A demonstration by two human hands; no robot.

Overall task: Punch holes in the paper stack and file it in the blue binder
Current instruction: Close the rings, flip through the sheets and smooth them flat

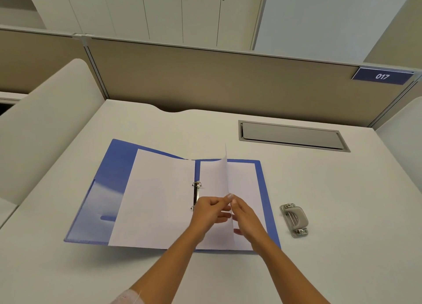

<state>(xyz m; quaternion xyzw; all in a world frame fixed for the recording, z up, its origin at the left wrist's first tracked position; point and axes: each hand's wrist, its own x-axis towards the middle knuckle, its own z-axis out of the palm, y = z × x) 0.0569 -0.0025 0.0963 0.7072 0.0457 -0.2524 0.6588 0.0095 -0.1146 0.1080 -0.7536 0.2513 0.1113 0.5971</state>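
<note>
Hands, left hand (209, 212) and right hand (245, 213), both pinching upright sheet (225, 178) over open blue binder (114, 166); partition sign (382, 76) "017".

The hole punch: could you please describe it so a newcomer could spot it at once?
Start at the open blue binder on the white desk. Just right of it, apart from the cover, lies the hole punch. It is the only small grey, metal-fitted object there.

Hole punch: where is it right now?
In the head view the hole punch lies on the desk, right of the open blue binder, untouched by either hand.
</note>
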